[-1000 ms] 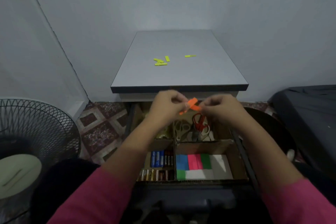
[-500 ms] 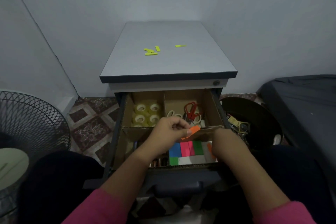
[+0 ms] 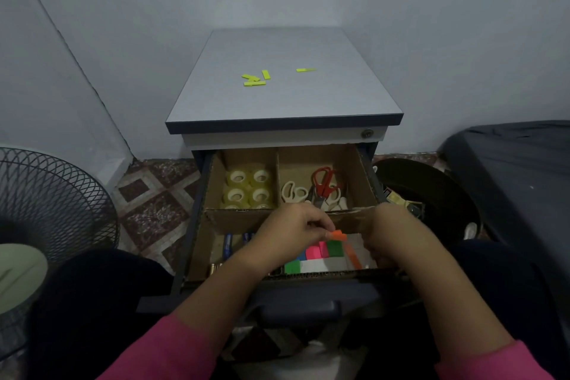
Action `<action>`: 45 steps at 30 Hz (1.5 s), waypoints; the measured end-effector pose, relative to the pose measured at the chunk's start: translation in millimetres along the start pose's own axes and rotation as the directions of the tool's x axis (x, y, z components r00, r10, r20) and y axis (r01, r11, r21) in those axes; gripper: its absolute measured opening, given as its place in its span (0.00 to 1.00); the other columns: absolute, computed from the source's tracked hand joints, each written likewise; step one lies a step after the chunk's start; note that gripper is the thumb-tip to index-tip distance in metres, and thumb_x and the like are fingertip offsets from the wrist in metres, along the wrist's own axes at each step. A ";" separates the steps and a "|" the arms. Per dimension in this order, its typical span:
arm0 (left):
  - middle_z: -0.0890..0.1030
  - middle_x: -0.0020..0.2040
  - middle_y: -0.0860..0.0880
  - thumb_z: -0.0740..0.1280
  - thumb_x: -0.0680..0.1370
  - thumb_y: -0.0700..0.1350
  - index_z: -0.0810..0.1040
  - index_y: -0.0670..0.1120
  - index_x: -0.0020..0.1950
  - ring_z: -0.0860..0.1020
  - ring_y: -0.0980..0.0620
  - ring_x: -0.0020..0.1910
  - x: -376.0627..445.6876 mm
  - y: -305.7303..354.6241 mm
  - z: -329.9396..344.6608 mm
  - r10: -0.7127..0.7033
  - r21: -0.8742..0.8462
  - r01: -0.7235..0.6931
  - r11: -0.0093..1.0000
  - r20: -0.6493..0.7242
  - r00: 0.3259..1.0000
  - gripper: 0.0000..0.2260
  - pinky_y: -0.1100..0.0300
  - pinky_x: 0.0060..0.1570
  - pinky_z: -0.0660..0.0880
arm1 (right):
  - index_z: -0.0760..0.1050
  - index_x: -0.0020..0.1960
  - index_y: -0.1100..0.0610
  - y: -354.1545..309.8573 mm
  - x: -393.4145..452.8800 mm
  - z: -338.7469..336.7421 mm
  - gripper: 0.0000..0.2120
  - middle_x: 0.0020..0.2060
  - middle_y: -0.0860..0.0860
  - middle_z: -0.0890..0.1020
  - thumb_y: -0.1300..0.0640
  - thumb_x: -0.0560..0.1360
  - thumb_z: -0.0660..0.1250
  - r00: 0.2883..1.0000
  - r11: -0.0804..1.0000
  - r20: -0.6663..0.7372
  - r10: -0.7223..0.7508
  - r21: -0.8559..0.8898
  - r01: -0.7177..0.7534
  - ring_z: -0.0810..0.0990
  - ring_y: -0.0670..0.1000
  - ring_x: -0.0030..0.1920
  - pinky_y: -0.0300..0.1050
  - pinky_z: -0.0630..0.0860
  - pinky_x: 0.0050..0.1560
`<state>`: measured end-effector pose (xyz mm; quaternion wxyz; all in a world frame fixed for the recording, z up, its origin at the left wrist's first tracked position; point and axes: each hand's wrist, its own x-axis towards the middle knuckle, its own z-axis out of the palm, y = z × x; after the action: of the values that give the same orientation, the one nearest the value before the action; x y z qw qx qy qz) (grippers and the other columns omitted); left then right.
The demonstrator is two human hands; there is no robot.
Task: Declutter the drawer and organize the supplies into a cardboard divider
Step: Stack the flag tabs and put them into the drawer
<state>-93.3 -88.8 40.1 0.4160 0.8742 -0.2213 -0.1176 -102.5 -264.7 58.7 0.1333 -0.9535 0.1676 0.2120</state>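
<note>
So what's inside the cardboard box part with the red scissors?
Red-handled scissors and white-handled scissors lie inside. The front of that cardboard compartment is hidden behind its wall and the hands.

The right hand [image 3: 389, 234] reaches down into the front right box of the cardboard divider [image 3: 240, 213], so its fingertips are hidden & what they touch can't be told. The left hand [image 3: 293, 230] covers most of the batteries [image 3: 227, 246] in the front left box. The sticky notes [image 3: 320, 251] are partly behind both hands. The scissors [image 3: 322, 185] blades hide behind the middle wall. The fan [image 3: 46, 210] is cut off by the left edge. Stuff in the dark bin [image 3: 431, 194] on the right is too dim to name.
</note>
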 end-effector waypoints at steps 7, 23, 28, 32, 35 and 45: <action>0.79 0.53 0.52 0.65 0.77 0.44 0.81 0.52 0.55 0.77 0.50 0.50 29.6 25.1 22.5 0.161 0.516 -0.357 0.779 0.386 0.908 0.09 0.53 0.47 0.75 | 0.81 0.44 0.62 22.4 -9.9 -22.5 0.05 0.35 0.55 0.82 0.64 0.73 0.66 0.990 0.933 -0.118 -0.079 0.342 0.115 0.82 0.54 0.36 0.51 0.82 0.43; 0.82 0.54 0.50 0.66 0.77 0.39 0.81 0.49 0.58 0.79 0.52 0.51 33.9 8.9 16.4 0.195 0.442 -0.342 0.830 0.344 0.918 0.12 0.51 0.53 0.77 | 0.79 0.49 0.54 10.5 8.3 -13.8 0.06 0.44 0.54 0.80 0.59 0.75 0.64 0.998 0.999 0.037 -0.053 -0.010 0.053 0.80 0.51 0.44 0.44 0.79 0.45; 0.82 0.54 0.53 0.65 0.79 0.43 0.82 0.49 0.58 0.75 0.56 0.56 0.2 -14.8 -12.3 0.289 0.402 -0.354 0.844 0.214 0.933 0.10 0.57 0.58 0.72 | 0.75 0.48 0.58 -2.1 -2.9 17.6 0.04 0.37 0.50 0.73 0.63 0.75 0.63 0.979 0.984 -0.132 -0.156 -0.112 0.141 0.79 0.52 0.44 0.44 0.76 0.42; 0.83 0.48 0.52 0.63 0.76 0.45 0.84 0.47 0.55 0.75 0.54 0.53 -17.4 -31.4 -17.2 0.296 0.363 -0.309 0.879 0.094 0.951 0.12 0.56 0.56 0.73 | 0.77 0.55 0.59 -10.4 -2.2 31.0 0.09 0.51 0.54 0.80 0.61 0.78 0.61 0.981 0.978 -0.118 -0.153 -0.164 0.133 0.80 0.54 0.54 0.45 0.76 0.47; 0.83 0.48 0.53 0.63 0.77 0.45 0.84 0.48 0.55 0.75 0.55 0.53 -16.7 -32.5 -11.7 0.290 0.353 -0.301 0.886 0.086 0.953 0.12 0.54 0.57 0.72 | 0.77 0.56 0.58 -12.9 -1.3 32.8 0.09 0.53 0.54 0.80 0.60 0.78 0.62 0.985 0.981 -0.117 -0.123 -0.165 0.103 0.80 0.53 0.54 0.45 0.76 0.48; 0.82 0.49 0.51 0.66 0.77 0.42 0.84 0.48 0.55 0.75 0.56 0.54 -14.9 -34.2 -9.6 0.292 0.288 -0.298 0.910 0.064 0.954 0.10 0.57 0.59 0.70 | 0.77 0.52 0.58 -11.5 -4.7 30.0 0.07 0.44 0.51 0.78 0.62 0.77 0.60 0.978 0.975 -0.146 -0.149 -0.185 0.121 0.80 0.53 0.50 0.45 0.75 0.45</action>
<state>-92.7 -56.0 19.8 0.2919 0.8816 -0.3699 -0.0277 -113.0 -243.3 36.7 0.0494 -0.9846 0.0932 0.1396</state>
